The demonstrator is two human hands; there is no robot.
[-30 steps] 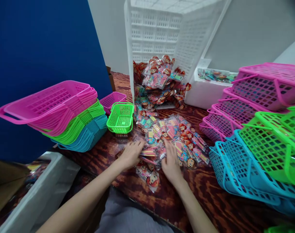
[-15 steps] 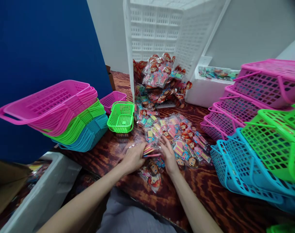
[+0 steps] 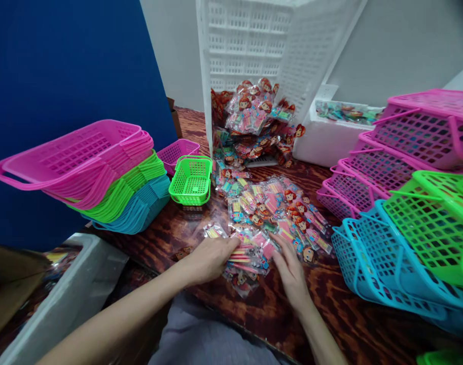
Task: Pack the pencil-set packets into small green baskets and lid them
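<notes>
Many small clear packets printed with a red-haired cartoon head lie in a heap (image 3: 271, 210) on the dark wooden table (image 3: 345, 314). My left hand (image 3: 208, 258) is closed on a stack of these packets (image 3: 244, 253) at the near edge of the heap. Just to its right, my right hand (image 3: 290, 266) lies flat with its fingers stretched onto the packets. A small green basket (image 3: 190, 180) stands upright left of the heap, with a small pink basket (image 3: 177, 152) behind it.
A tall white crate (image 3: 254, 56), tipped over, spills packets at the back. Nested pink, green and blue baskets (image 3: 102, 172) are stacked on the left, with more such stacks (image 3: 402, 213) on the right. A white foam box (image 3: 322, 137) stands behind; another white box (image 3: 67, 299) sits low at left.
Both hands have drawn back toward me and rightward along the heap's near edge. The stack under my left hand has grown, and my right hand has spread flat.
</notes>
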